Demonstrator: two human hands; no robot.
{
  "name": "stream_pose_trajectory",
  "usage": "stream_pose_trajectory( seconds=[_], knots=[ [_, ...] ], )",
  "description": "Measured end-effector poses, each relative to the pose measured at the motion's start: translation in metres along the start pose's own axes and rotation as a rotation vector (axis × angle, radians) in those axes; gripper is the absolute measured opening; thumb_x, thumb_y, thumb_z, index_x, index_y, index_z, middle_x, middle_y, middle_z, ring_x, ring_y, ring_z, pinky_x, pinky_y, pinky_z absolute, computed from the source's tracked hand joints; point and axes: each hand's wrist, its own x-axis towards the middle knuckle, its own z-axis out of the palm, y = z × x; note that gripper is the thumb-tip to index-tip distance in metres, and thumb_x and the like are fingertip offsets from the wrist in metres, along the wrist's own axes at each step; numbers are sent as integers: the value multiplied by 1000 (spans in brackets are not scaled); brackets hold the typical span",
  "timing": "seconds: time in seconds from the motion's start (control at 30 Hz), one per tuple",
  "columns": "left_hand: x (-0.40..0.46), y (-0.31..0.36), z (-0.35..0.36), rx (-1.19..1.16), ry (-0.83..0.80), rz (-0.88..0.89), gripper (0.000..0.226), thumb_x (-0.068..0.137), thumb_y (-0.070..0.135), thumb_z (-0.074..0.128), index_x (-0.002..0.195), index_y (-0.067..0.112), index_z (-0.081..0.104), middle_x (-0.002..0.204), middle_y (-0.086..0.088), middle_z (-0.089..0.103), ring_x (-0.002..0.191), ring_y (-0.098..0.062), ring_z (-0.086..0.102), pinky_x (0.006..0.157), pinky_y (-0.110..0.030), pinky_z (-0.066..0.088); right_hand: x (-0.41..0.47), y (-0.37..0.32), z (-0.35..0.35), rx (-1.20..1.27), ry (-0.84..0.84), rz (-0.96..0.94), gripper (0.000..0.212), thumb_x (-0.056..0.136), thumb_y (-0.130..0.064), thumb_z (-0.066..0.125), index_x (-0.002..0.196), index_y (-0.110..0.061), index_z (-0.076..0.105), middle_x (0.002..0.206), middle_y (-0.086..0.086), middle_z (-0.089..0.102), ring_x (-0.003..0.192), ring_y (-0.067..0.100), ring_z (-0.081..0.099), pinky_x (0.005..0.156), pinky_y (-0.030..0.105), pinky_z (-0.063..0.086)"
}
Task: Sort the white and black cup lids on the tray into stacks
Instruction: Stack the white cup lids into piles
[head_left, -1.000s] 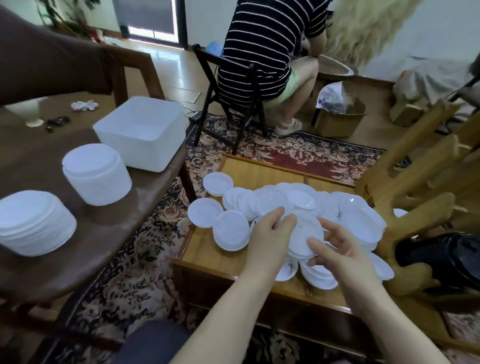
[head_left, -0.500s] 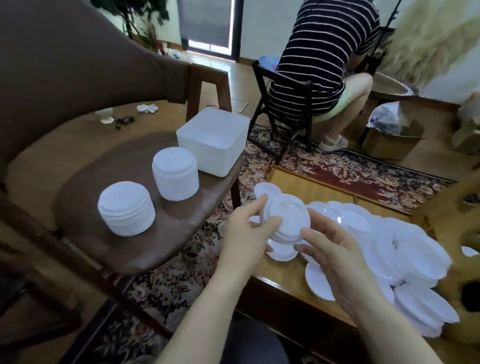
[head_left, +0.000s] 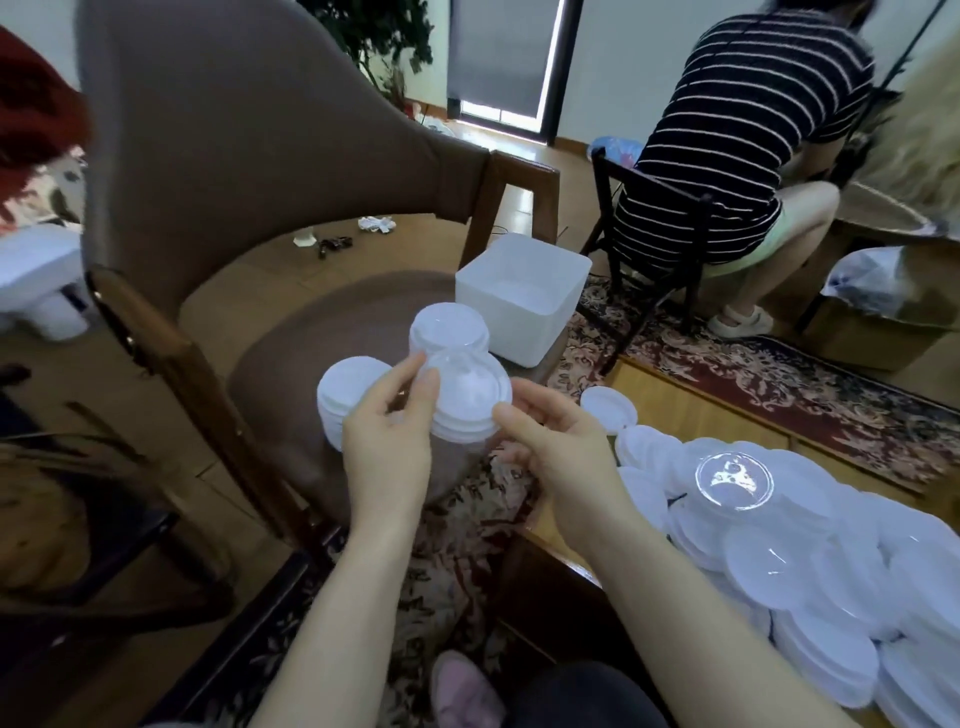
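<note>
1. Head view: left hand (head_left: 387, 457) and right hand (head_left: 558, 452) both pinch a small bundle of white lids (head_left: 470, 397) by its rim, held in the air above the chair seat (head_left: 311, 338), in front of the taller stack (head_left: 449, 332) and just right of the flat stack (head_left: 350, 395).
2. Loose lids (head_left: 779, 545) heaped on the wooden tray (head_left: 691, 410); no black lids visible.
3. Risk (judgement): the bundle looks uneven; set down off-centre, it could tip a stack, and the padded seat gives poor footing.
4. Surroundings: white bin (head_left: 522, 296) behind the stacks, touching neither. Chair arm (head_left: 156, 343) borders the left side. Seated person (head_left: 748, 145) well apart.
</note>
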Motion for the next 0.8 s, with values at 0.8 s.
stream_pose_trajectory(
  seconds=[0.8],
  knots=[
    [79, -35, -49, -4, 235, -132, 23, 100, 23, 57, 121, 19, 66, 112, 9, 63, 107, -7, 56, 88, -20, 44, 53, 25, 80, -446, -140, -134, 31, 92, -21, 66, 123, -22, 64, 90, -12, 55, 94, 6, 52, 88, 25, 45]
  ],
)
